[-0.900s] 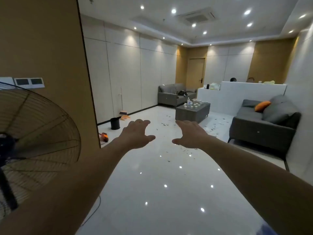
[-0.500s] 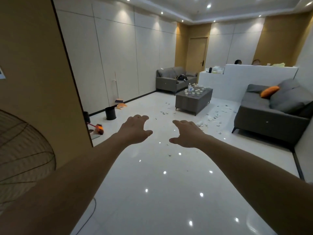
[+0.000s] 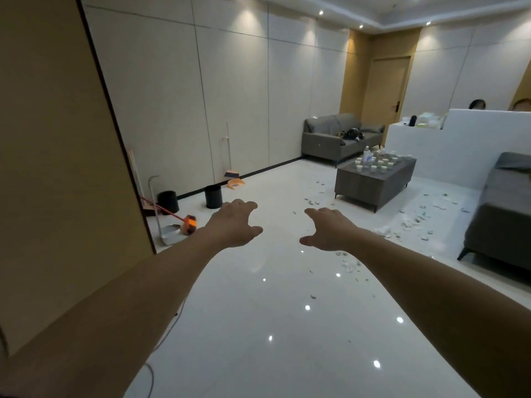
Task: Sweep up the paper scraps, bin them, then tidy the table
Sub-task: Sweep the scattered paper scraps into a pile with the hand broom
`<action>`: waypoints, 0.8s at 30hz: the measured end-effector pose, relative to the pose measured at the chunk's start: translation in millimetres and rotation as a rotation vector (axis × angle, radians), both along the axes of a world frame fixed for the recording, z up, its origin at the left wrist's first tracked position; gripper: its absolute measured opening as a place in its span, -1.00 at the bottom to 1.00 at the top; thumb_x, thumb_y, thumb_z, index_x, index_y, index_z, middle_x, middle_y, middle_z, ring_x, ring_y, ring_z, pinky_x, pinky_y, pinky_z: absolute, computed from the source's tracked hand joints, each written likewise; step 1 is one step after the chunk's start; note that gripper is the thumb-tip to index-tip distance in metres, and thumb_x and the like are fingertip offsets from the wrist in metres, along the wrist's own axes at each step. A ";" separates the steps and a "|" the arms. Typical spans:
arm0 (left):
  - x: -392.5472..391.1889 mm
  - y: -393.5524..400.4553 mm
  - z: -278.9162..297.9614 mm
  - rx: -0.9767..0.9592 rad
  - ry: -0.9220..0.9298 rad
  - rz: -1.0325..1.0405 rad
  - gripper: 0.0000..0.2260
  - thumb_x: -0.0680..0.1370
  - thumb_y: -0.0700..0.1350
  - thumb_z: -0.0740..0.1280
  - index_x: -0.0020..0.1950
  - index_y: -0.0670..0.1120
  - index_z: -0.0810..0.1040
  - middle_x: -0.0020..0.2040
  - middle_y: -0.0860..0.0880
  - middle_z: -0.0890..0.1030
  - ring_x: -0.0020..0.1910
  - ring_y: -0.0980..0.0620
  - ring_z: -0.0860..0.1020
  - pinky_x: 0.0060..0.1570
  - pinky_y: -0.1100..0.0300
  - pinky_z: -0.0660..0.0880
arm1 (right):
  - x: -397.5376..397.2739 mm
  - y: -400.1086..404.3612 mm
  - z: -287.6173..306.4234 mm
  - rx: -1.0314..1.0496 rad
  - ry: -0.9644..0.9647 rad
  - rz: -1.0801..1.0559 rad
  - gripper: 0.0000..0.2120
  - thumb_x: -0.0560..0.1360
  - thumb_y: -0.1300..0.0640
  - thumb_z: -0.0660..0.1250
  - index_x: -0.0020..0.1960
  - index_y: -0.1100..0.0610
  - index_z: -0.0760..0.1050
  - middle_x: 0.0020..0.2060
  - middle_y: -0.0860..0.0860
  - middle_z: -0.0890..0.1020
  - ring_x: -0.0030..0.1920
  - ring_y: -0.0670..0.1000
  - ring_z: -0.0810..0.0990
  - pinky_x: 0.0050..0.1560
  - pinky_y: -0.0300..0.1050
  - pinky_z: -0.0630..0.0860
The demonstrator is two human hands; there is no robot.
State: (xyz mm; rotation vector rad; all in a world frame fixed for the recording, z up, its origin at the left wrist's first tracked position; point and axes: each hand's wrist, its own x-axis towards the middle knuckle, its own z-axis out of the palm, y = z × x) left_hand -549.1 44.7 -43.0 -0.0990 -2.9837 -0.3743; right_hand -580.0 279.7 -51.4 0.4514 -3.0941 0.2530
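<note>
My left hand (image 3: pixel 234 224) and my right hand (image 3: pixel 327 229) are stretched out in front of me, palms down, fingers relaxed, holding nothing. White paper scraps (image 3: pixel 413 222) litter the glossy white floor around the grey coffee table (image 3: pixel 373 183), which carries several small cups and a bottle. More scraps (image 3: pixel 349 264) lie just past my right hand. An orange-headed broom (image 3: pixel 188 221) lies beside a metal dustpan (image 3: pixel 171 234) at the left wall corner. Two black bins (image 3: pixel 213 196) (image 3: pixel 168 201) stand by the wall.
A second broom (image 3: pixel 230 156) and orange dustpan (image 3: pixel 235 183) lean at the white panel wall. A grey sofa (image 3: pixel 336 137) stands at the back, another (image 3: pixel 500 219) on the right. A tan wall (image 3: pixel 57 156) fills the left. A white counter (image 3: pixel 459 147) has people behind it.
The view has moved forward and swung left. The fan has left the frame, and the broom, dustpan and second bin at the wall corner have come into sight. Both hands stay outstretched.
</note>
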 end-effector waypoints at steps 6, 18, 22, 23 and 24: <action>-119.6 10.6 9.1 -0.042 -0.031 0.048 -0.39 0.52 0.15 0.34 0.52 0.05 0.22 0.50 -0.06 0.28 0.44 -0.10 0.25 0.30 -0.03 0.35 | -142.8 3.8 17.0 -0.064 0.027 0.056 -0.27 0.47 -0.20 0.38 0.51 0.08 0.24 0.36 0.14 0.46 0.37 0.20 0.36 0.28 0.09 0.42; -385.4 -60.0 -36.1 -0.013 -0.061 0.067 -0.38 0.52 0.15 0.33 0.52 0.07 0.21 0.49 -0.04 0.26 0.42 -0.10 0.27 0.29 -0.03 0.38 | -406.9 -63.6 -19.5 -0.047 0.009 0.071 -0.26 0.47 -0.19 0.39 0.51 0.08 0.20 0.33 0.15 0.47 0.34 0.21 0.39 0.26 0.11 0.44; -492.5 -102.1 -31.7 0.120 -0.035 0.067 -0.40 0.52 0.14 0.34 0.51 0.06 0.24 0.48 -0.05 0.29 0.40 -0.08 0.32 0.29 -0.01 0.40 | -506.0 -104.7 -25.8 -0.018 -0.041 0.061 -0.22 0.47 -0.20 0.39 0.54 0.06 0.16 0.32 0.15 0.48 0.33 0.20 0.40 0.25 0.09 0.44; -517.6 -111.3 -29.7 0.106 -0.052 0.062 -0.40 0.52 0.14 0.34 0.51 0.06 0.23 0.49 -0.05 0.28 0.40 -0.08 0.31 0.29 -0.02 0.39 | -529.3 -113.7 -25.5 -0.008 -0.050 0.058 -0.21 0.47 -0.20 0.39 0.55 0.05 0.14 0.32 0.15 0.48 0.33 0.20 0.40 0.24 0.08 0.44; -543.1 -120.5 -27.3 0.080 -0.065 0.059 -0.39 0.52 0.15 0.34 0.51 0.06 0.22 0.49 -0.06 0.27 0.40 -0.09 0.31 0.29 -0.03 0.40 | -553.0 -122.5 -24.2 -0.006 -0.050 0.054 -0.20 0.47 -0.21 0.39 0.56 0.05 0.13 0.33 0.15 0.47 0.33 0.20 0.40 0.25 0.08 0.44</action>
